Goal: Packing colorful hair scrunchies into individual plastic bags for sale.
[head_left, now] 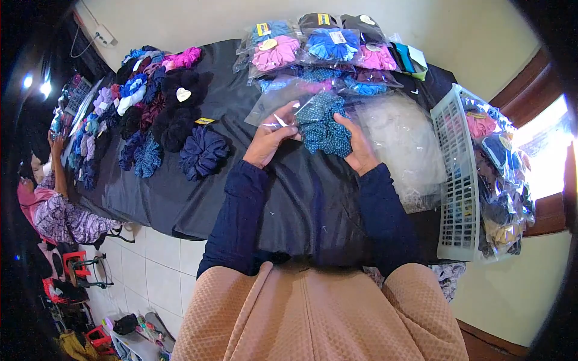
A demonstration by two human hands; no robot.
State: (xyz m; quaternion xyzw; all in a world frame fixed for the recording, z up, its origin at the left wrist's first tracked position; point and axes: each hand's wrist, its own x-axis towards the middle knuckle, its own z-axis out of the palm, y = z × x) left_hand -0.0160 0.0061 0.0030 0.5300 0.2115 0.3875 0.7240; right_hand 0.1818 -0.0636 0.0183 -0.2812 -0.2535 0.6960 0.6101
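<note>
A teal fabric scrunchie (324,124) with small pale dots is up in front of me, above the black cloth. My right hand (360,143) grips its right side, the thumb on top and the fingers hidden beneath. At the scrunchie's left edge, my left hand (273,135) pinches a clear plastic bag (271,104); its fingertips are partly behind the film. A bright white sliver shows by the left thumb, and I cannot tell whether it is a glint or a scrap. How far the scrunchie sits inside the bag is unclear.
Bagged scrunchies (333,44) are stacked at the back. To the right lie clear empty bags (402,144) and a white plastic basket (458,180) of packed goods. Loose scrunchies (149,94) cover the left side of the black tablecloth (216,194). Another person (58,198) sits far left.
</note>
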